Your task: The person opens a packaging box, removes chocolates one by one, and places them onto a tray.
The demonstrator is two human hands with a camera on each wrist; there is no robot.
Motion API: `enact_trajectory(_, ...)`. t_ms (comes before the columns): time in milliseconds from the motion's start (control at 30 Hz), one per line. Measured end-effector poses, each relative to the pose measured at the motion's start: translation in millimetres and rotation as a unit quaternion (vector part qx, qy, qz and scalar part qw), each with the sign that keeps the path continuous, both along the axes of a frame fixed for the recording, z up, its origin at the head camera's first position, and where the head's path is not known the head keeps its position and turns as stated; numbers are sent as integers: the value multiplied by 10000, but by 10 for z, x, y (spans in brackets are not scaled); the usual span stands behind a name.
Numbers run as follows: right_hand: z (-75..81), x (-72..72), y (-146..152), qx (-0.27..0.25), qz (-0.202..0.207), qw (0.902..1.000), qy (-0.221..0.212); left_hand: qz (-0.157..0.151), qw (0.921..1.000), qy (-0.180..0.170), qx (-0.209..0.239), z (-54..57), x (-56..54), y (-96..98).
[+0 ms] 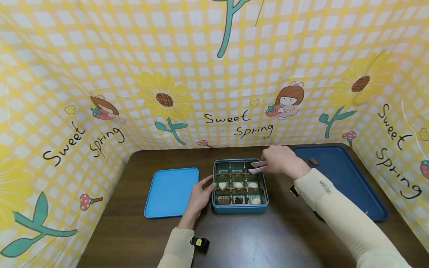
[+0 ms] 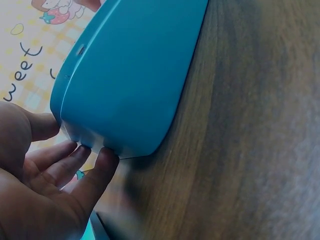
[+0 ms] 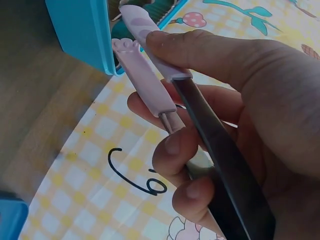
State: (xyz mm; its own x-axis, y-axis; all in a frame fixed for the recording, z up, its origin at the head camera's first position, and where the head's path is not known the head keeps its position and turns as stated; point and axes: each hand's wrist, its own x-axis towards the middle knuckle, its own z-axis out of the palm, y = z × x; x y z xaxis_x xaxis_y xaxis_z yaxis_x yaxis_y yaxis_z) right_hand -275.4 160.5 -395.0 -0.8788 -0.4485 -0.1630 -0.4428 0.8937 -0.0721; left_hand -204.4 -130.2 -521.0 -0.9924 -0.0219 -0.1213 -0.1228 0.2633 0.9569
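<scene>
A blue rectangular tin [image 1: 240,210] with a gold nine-compartment insert stands mid-table. White pieces [image 1: 238,185] lie across its middle row. In the front row are a brown piece [image 1: 222,200], a dark striped piece [image 1: 239,200] and a white one [image 1: 255,200]. My left hand [image 1: 200,194] rests against the tin's left side, thumb near the rim and fingertips on the wall. My right hand [image 1: 279,160] grips metal tongs [image 3: 215,145] with pink paw-shaped tips [image 3: 145,82]. Those tips reach into the back right compartment, where something dark shows beside them.
Left of the tin, a light blue lid [image 1: 172,193] lies flat on the brown wooden table [image 1: 134,238]. A dark blue tray [image 1: 348,178] on the right carries a brown piece [image 1: 314,161], partly behind my right hand. Yellow checked cloth [image 1: 201,74] rises behind the table.
</scene>
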Motion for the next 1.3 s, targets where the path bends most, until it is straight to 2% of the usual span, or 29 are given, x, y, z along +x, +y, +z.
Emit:
enact_trajectory(400,-17,-103,-112,285,60,9995,-152,27,10000,-37,19,4,-3,0)
enact_trajectory(700,-49,-137,-239,746,374,9963,183,43,10000,-10,-41,2,-7,-9)
enact_trajectory(933,-102,-151,-341,1127,359,9929,110,26,10000,-40,-53,-27,-9,-5)
enact_trajectory(1300,-145,-134,-369,1133,299,9931,82,46,9999,-1,-146,-24,3,5)
